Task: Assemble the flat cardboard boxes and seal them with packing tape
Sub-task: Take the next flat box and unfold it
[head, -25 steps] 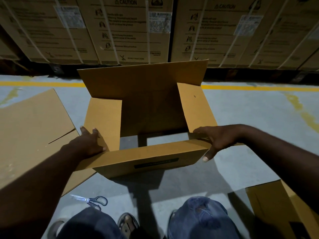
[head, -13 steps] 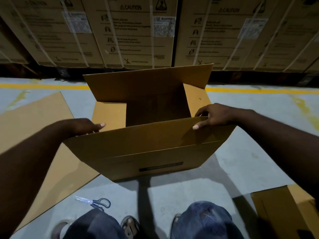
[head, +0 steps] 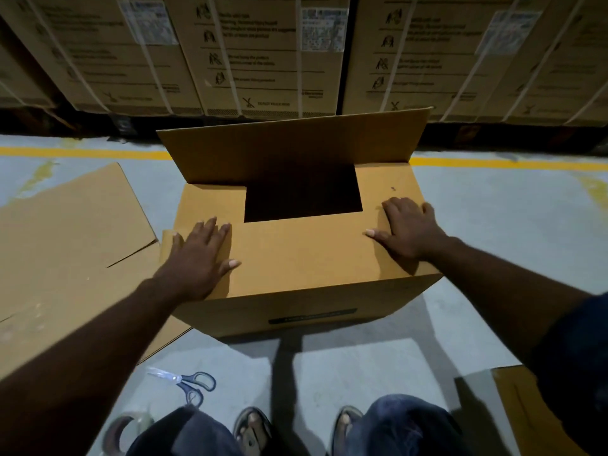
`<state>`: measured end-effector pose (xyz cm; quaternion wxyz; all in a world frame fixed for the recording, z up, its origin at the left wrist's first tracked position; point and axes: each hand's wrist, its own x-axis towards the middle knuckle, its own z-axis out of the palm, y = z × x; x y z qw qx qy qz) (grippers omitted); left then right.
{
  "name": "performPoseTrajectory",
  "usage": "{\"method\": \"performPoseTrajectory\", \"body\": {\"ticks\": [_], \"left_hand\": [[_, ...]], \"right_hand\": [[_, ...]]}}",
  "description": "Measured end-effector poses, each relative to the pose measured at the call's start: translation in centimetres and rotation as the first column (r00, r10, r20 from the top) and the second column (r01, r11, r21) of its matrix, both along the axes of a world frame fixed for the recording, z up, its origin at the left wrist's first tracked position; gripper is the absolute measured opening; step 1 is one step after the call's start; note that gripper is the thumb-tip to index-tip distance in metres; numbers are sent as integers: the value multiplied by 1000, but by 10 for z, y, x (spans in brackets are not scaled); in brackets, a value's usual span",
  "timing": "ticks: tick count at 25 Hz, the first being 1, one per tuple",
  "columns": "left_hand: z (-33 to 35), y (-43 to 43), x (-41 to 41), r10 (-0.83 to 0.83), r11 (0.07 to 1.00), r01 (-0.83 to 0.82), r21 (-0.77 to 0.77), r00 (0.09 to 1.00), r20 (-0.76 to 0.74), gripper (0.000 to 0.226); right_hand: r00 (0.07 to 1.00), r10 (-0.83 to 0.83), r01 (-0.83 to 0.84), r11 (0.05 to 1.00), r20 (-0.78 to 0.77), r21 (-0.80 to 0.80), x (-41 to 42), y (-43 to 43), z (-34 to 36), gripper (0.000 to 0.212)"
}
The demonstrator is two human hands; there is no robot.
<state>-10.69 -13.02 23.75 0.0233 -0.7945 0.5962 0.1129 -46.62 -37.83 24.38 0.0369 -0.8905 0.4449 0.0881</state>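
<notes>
A brown cardboard box (head: pixel 302 258) stands on the floor in front of me. Its near flap and both side flaps lie folded flat over the top. The far flap (head: pixel 292 149) still stands upright, leaving a dark rectangular gap behind the near flap. My left hand (head: pixel 200 255) presses flat on the left end of the near flap, fingers straight. My right hand (head: pixel 408 228) rests flat on the right end, over the seam with the right side flap. A roll of packing tape (head: pixel 126 429) lies by my left knee, partly hidden.
Flat cardboard sheets (head: pixel 65 251) lie on the floor at the left. Blue-handled scissors (head: pixel 186 383) lie near my left foot. Another cardboard piece (head: pixel 526 413) sits at the lower right. Strapped cartons (head: pixel 263 51) line the back behind a yellow floor line (head: pixel 493 162).
The side flaps were folded in, then the near flap was lifted and pushed down over them. Both hands moved from the flap edges to pressing flat on top.
</notes>
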Motion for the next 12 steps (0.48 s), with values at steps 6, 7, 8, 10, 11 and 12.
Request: {"method": "performPoseTrajectory", "body": {"ticks": [6, 7, 8, 10, 11, 12], "left_hand": [[-37, 7, -9, 85, 986, -86, -140, 996, -13, 77], [-38, 8, -9, 88, 983, -88, -162, 996, -9, 77], [-38, 8, -10, 89, 981, -89, -175, 996, -7, 76], [-38, 9, -9, 95, 979, -96, -178, 995, -13, 76], [-38, 9, -9, 94, 979, -95, -179, 995, -16, 76], [-38, 9, -10, 92, 979, -94, -180, 996, -20, 76]], "right_hand": [[997, -69, 67, 997, 40, 49, 0, 16, -34, 82], [996, -73, 71, 997, 45, 42, 4, 15, -31, 81], [995, -74, 73, 997, 60, 20, 10, 14, -25, 79], [991, -33, 41, 998, 128, -55, 38, 7, 0, 79], [985, 7, 11, 994, 173, -105, 58, 0, 17, 82], [975, 52, -19, 988, 217, -155, 80, -8, 37, 87]]}}
